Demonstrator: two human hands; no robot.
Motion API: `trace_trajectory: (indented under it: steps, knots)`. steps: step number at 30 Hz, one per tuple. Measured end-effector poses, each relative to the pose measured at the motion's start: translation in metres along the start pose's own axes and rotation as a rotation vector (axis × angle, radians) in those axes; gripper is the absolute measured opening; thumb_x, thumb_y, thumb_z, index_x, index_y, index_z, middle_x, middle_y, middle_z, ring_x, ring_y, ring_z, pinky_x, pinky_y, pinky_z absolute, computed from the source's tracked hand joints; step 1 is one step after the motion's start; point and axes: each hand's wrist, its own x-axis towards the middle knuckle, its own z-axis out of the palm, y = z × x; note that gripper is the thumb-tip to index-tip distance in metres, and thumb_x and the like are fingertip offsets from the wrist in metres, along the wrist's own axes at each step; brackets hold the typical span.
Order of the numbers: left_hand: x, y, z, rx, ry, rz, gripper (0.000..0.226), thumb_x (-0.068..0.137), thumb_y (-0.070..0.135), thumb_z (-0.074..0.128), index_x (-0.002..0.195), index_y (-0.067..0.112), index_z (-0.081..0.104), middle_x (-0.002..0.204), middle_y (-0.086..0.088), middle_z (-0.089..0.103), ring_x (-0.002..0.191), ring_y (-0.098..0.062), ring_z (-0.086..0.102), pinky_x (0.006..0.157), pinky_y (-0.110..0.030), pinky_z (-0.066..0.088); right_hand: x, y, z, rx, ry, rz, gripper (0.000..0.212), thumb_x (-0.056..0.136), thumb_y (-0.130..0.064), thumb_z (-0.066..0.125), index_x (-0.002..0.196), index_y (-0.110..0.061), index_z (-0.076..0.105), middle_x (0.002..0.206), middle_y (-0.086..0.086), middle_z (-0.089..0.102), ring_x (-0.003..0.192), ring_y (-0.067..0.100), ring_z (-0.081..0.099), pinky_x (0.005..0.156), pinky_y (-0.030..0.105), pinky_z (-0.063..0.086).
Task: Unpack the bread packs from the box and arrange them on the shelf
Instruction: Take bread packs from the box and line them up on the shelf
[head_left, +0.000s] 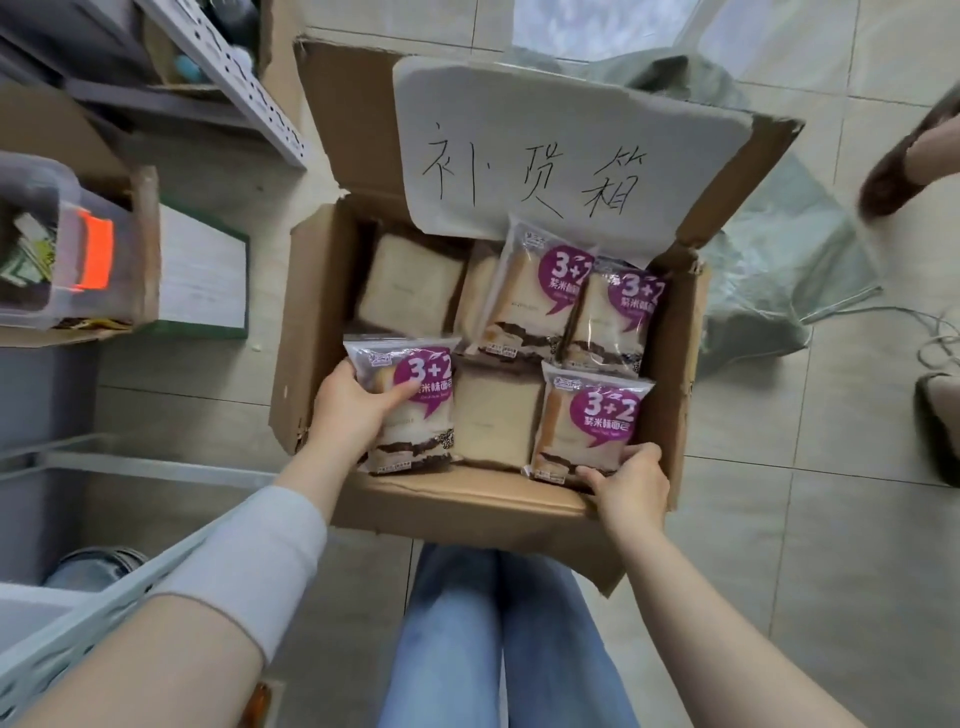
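An open cardboard box (311, 322) stands on the tiled floor in front of me, holding several clear bread packs with purple "3+2" labels. My left hand (348, 410) grips one bread pack (415, 415) at the box's near left corner, thumb across its front. My right hand (628, 480) holds the lower edge of another pack (592, 421) at the near right corner. Two more labelled packs (535, 296) (613, 317) stand upright at the back right. Plain-faced packs (410, 286) lie beneath. A grey metal shelf (249, 98) stands at the upper left.
A white sheet with handwriting (561, 140) is stuck on the box's rear flap. A clear bin with an orange latch (78, 254) sits left. A grey plastic sack (779, 260) lies right. Another person's shoes (904, 171) are at the right edge. My jeans-clad legs (493, 639) are below.
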Motion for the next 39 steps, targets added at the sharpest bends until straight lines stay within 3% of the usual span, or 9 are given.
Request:
trace_trajectory:
  steps: [7,10,13,17,22,25,28,32,39]
  knots:
    - [-0.032,0.011,-0.015,-0.129,0.049,0.064,0.044,0.067,0.029,0.08,0.098,0.027,0.049,0.08,0.025,0.051,0.071,0.011,0.047,0.048,-0.005,0.038,-0.015,0.006,-0.026,0.14,-0.07,-0.102,0.044,0.066,-0.027,0.082,0.102,-0.012,0.062,0.096,0.003,0.066,0.085,0.017,0.057,0.074,0.032,0.046]
    - [-0.067,0.021,-0.036,-0.228,0.154,0.088,0.042,0.066,0.029,0.081,0.095,0.026,0.051,0.077,0.023,0.052,0.069,0.01,0.047,0.039,-0.001,0.036,-0.036,0.013,-0.049,0.221,-0.119,-0.163,0.024,0.068,-0.027,0.08,0.083,-0.021,0.064,0.087,0.002,0.069,0.075,0.014,0.059,0.066,0.031,0.047]
    - [-0.122,0.03,-0.07,-0.329,0.245,0.111,0.042,0.062,0.033,0.083,0.092,0.026,0.053,0.077,0.021,0.053,0.071,0.006,0.049,0.035,-0.003,0.036,-0.067,0.014,-0.077,0.249,-0.217,-0.256,0.026,0.068,-0.026,0.08,0.09,-0.016,0.068,0.088,0.005,0.072,0.083,0.022,0.066,0.077,0.038,0.054]
    - [-0.22,0.034,-0.127,-0.414,0.414,0.207,0.032,0.06,0.033,0.084,0.078,0.029,0.058,0.076,0.019,0.061,0.072,0.001,0.059,0.05,-0.011,0.045,-0.133,0.006,-0.12,0.281,-0.365,-0.47,0.017,0.068,-0.021,0.08,0.082,-0.018,0.071,0.072,-0.005,0.072,0.064,0.012,0.065,0.051,0.018,0.051]
    - [-0.364,0.016,-0.205,-0.503,0.675,0.296,0.035,0.053,0.045,0.083,0.075,0.028,0.062,0.071,0.02,0.066,0.067,0.003,0.063,0.057,-0.013,0.047,-0.239,0.004,-0.165,0.182,-0.542,-0.73,0.013,0.073,-0.022,0.077,0.084,-0.022,0.069,0.083,0.002,0.074,0.078,0.023,0.069,0.073,0.038,0.056]
    - [-0.449,-0.011,-0.252,-0.577,0.83,0.322,0.039,0.047,0.053,0.081,0.076,0.034,0.065,0.073,0.018,0.069,0.069,0.004,0.065,0.065,-0.023,0.052,-0.315,0.008,-0.179,0.166,-0.636,-0.888,0.013,0.074,-0.014,0.075,0.083,-0.021,0.068,0.073,-0.005,0.073,0.071,0.015,0.068,0.063,0.026,0.055]
    - [-0.521,-0.04,-0.292,-0.601,0.968,0.363,0.028,0.042,0.059,0.077,0.066,0.051,0.063,0.065,0.028,0.067,0.062,0.01,0.063,0.057,-0.013,0.05,-0.384,0.014,-0.178,0.136,-0.781,-1.006,0.016,0.074,-0.006,0.073,0.083,-0.017,0.066,0.064,-0.012,0.072,0.059,0.002,0.067,0.052,0.013,0.051]
    - [-0.601,-0.102,-0.345,-0.652,1.181,0.345,0.03,0.047,0.054,0.077,0.069,0.038,0.064,0.066,0.03,0.067,0.065,0.01,0.064,0.053,-0.006,0.047,-0.479,0.015,-0.149,0.051,-0.935,-1.176,0.018,0.072,-0.003,0.074,0.082,-0.016,0.067,0.069,-0.005,0.073,0.06,0.001,0.067,0.056,0.012,0.053]
    - [-0.662,-0.224,-0.434,-0.716,1.367,0.207,0.03,0.058,0.034,0.082,0.072,0.02,0.059,0.082,-0.006,0.069,0.078,-0.021,0.068,0.077,-0.044,0.055,-0.632,0.006,-0.058,-0.013,-1.05,-1.392,0.019,0.068,-0.006,0.076,0.081,-0.017,0.07,0.074,-0.005,0.075,0.068,0.007,0.07,0.056,0.013,0.051]
